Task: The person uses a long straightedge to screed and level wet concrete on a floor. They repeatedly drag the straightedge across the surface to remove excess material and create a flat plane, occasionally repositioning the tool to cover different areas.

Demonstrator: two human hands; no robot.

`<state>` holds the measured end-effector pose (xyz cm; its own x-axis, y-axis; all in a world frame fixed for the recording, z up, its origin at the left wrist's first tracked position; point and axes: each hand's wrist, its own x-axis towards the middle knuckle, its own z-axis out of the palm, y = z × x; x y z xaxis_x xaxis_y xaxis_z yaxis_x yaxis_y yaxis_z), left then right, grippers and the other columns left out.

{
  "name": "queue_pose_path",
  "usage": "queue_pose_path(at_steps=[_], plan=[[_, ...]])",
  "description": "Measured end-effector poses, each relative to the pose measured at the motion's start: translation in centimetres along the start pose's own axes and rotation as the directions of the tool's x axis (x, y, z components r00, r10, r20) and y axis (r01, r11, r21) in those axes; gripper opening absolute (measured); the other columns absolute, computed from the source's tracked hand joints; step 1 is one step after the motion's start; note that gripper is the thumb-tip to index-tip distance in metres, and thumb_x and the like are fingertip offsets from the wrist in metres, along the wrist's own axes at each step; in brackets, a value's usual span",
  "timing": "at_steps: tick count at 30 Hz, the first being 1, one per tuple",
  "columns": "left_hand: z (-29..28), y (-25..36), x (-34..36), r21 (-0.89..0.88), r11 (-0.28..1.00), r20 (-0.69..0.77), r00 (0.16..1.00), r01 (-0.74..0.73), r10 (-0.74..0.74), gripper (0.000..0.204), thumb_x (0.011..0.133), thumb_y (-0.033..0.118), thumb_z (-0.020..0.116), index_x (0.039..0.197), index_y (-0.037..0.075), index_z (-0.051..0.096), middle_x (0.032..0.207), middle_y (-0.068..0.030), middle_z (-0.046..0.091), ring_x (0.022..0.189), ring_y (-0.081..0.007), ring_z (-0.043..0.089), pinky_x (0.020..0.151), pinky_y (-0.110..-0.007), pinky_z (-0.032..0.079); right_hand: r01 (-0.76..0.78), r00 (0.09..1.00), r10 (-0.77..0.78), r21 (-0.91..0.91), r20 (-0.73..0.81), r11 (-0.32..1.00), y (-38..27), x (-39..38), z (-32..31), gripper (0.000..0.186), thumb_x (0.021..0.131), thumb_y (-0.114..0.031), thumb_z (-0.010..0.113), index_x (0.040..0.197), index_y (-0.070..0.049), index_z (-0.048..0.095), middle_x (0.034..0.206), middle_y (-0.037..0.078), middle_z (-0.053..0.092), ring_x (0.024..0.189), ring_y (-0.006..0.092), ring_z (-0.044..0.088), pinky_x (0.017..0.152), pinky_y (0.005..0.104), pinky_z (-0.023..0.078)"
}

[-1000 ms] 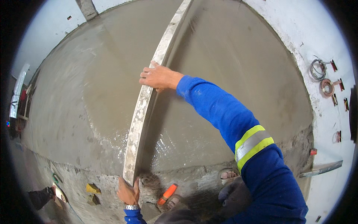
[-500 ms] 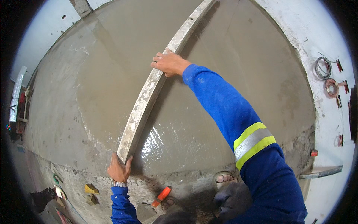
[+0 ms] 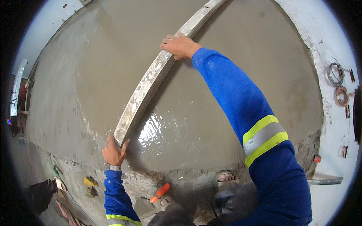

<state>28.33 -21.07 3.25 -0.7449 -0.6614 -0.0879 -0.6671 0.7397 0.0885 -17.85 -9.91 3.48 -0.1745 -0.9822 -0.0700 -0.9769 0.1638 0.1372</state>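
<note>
A long, straight screed bar (image 3: 145,88), pale and mottled with cement, lies diagonally over the wet, glossy grey screed (image 3: 226,75) on the floor. My left hand (image 3: 115,152) grips its near end, thumb on the right side and fingers on the left. Farther along the bar, my right hand (image 3: 178,46) is wrapped over it from the right, at the end of a blue sleeve with a yellow and silver band. Below the bar, between my left arm and my bare toes, lies a trowel (image 3: 160,193) with an orange handle.
A white wall (image 3: 335,124) on the right carries cable coils (image 3: 341,96); a board (image 3: 325,180) lies along its foot. Yellow sponge-like pieces (image 3: 90,181) sit on the rough near strip, left of me. A dark cloth-like shape (image 3: 39,194) is at the lower left, and leaning lengths (image 3: 17,86) stand at the far left.
Both my hands have moved forward with the bar, the left one also leftward and the right one rightward, so the bar now slants more, its far end farther right.
</note>
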Motion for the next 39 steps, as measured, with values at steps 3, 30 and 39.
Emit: queue_pose_path(at_steps=[3,30,39], plan=[[-0.2,-0.2,0.9,0.025,1.0,0.006,1.0,-0.015,0.014,0.067,0.077,0.057,0.073,0.11,0.001,0.054,0.083,-0.0213,0.066,0.074,-0.0422,0.065,0.062,-0.049,0.049,0.006,1.0,-0.006,0.006,0.0,1.0,0.5,0.6,0.6,0.051,0.073,-0.016,0.077,0.121,-0.015,0.059,0.123,0.004,0.06,0.123,0.0243,0.053,0.102,0.0603,0.043],[1.0,-3.5,3.3,0.093,0.996,0.076,0.997,-0.012,0.005,0.074,0.077,0.066,0.067,0.111,0.0,0.055,0.088,-0.022,0.067,0.081,-0.0425,0.066,0.067,-0.048,0.052,0.048,0.999,-0.048,0.076,-0.01,0.996,-0.9,4.9,6.0,0.052,0.074,-0.013,0.075,0.123,-0.013,0.058,0.127,0.009,0.06,0.124,0.0299,0.053,0.102,0.0624,0.041],[0.5,-2.9,3.2,0.036,0.999,0.02,1.0,-0.003,0.002,0.064,0.068,0.057,0.08,0.092,0.005,0.051,0.069,-0.0153,0.06,0.067,-0.0402,0.063,0.058,-0.047,0.048,-0.021,0.998,0.017,0.083,0.058,0.996,-1.3,3.6,2.9,0.044,0.075,-0.021,0.079,0.116,-0.014,0.064,0.122,0.005,0.063,0.123,0.0256,0.054,0.104,0.0605,0.041]])
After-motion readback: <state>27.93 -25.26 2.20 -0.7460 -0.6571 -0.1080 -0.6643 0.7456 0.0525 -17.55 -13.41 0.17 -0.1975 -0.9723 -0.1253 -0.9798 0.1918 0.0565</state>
